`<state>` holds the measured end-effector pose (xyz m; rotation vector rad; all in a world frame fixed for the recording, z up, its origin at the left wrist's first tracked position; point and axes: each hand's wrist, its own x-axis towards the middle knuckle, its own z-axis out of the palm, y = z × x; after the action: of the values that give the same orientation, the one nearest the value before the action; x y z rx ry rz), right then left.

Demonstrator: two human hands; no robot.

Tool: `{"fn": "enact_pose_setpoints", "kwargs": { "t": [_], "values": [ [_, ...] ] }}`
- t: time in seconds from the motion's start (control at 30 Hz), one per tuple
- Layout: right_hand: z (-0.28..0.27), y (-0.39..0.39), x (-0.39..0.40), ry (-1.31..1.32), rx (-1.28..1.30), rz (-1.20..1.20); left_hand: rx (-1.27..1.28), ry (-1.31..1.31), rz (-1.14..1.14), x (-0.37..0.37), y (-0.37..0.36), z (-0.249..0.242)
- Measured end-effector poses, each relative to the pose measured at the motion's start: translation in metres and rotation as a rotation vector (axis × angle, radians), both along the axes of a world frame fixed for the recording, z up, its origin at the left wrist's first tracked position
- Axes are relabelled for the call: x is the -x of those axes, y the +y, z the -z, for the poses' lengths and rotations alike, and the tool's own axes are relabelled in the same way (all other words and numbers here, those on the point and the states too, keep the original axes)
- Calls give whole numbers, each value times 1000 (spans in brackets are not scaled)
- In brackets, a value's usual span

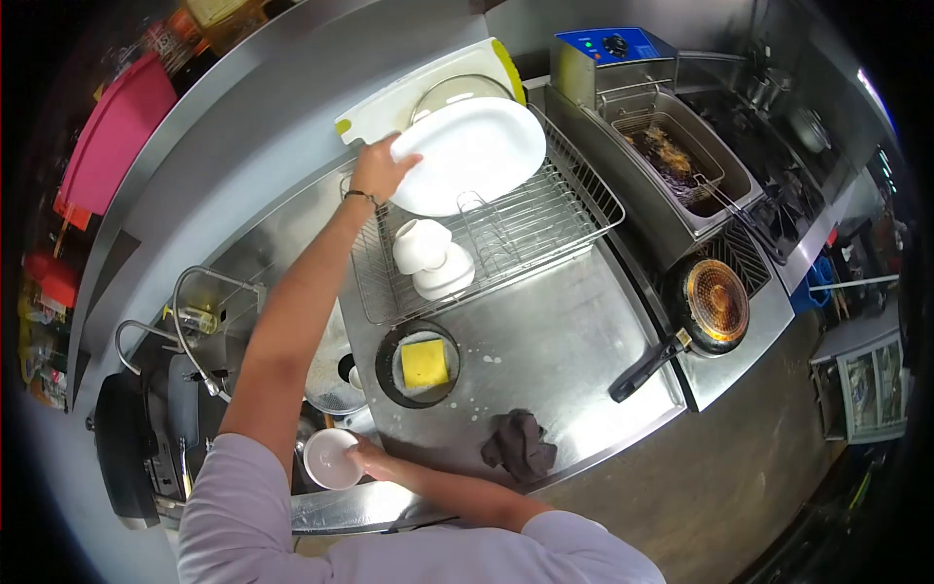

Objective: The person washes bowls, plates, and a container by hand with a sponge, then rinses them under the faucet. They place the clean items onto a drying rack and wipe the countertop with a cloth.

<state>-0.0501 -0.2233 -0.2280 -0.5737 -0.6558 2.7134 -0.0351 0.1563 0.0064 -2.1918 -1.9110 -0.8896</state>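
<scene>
A brushed stainless-steel counter (555,331) runs through a commercial kitchen, with a grey steel backsplash behind it and a concrete floor to the right of the person's body. The left hand (377,167), arm stretched far forward, grips the left rim of a large white oval ceramic plate (472,153), thumb on its upper face. The plate stands tilted on edge at the back of a chrome wire dish rack (506,229), its long axis running from the hand up and to the right, its face turned toward the camera. Just below that hand, inside the rack, sit two white ceramic cups (433,258), one against the other. The right hand (368,457), close to the body, holds the rim of a small white round bowl (328,457) at the sink's edge. Between the hands lies a yellow sponge in a round black dish (420,363). Right of the right hand rests a crumpled dark grey cloth (519,445); farther right, a black-handled frying pan (702,310) and a steel deep fryer (671,156).
</scene>
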Motion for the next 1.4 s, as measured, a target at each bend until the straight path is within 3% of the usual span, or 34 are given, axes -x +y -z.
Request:
{"fn": "enact_pose_setpoints", "kwargs": {
  "t": [0.13, 0.2, 0.27, 0.3, 0.37, 0.47, 0.67, 0.8, 0.93, 1.0, 1.03, 1.1, 1.23, 1.4],
  "values": [
    [28, -10, 17, 15, -1, 26, -195, -75, 170, 2, 26, -14],
    [25, -10, 13, 85, 13, 55, -111, -66, 85, -9, 11, -54],
    [19, -9, 7, 155, 23, 78, -292, -20, 90, -4, 16, -77],
    [14, -7, 5, 166, 20, 85, -255, -43, 18, -4, 15, -90],
    [18, -8, 6, 176, 19, 91, -415, -5, 4, 3, 30, -105],
    [23, -8, 9, 257, -6, 110, -347, 40, 41, -2, 43, -120],
    [29, -11, 10, 392, 56, 139, -346, 109, 35, -24, 67, -122],
    [32, -12, 16, 288, 28, 126, -378, 202, 67, -21, 85, -123],
    [20, -6, 11, 168, 31, 85, -341, 286, 92, -38, 58, -140],
    [14, -4, 7, 183, 51, 103, -165, -1, 15, -59, 35, -147],
    [17, -6, 9, 199, 67, 117, -157, 0, 21, -65, 31, -146],
    [29, -9, 13, 206, 52, 89, -329, 280, 81, -72, 26, -146],
    [30, -12, 24, 67, 9, 76, -308, 211, 101, -99, 46, -122],
    [32, -14, 23, 103, 8, 91, -207, 235, 92, -113, 92, -74]
  ]
}}
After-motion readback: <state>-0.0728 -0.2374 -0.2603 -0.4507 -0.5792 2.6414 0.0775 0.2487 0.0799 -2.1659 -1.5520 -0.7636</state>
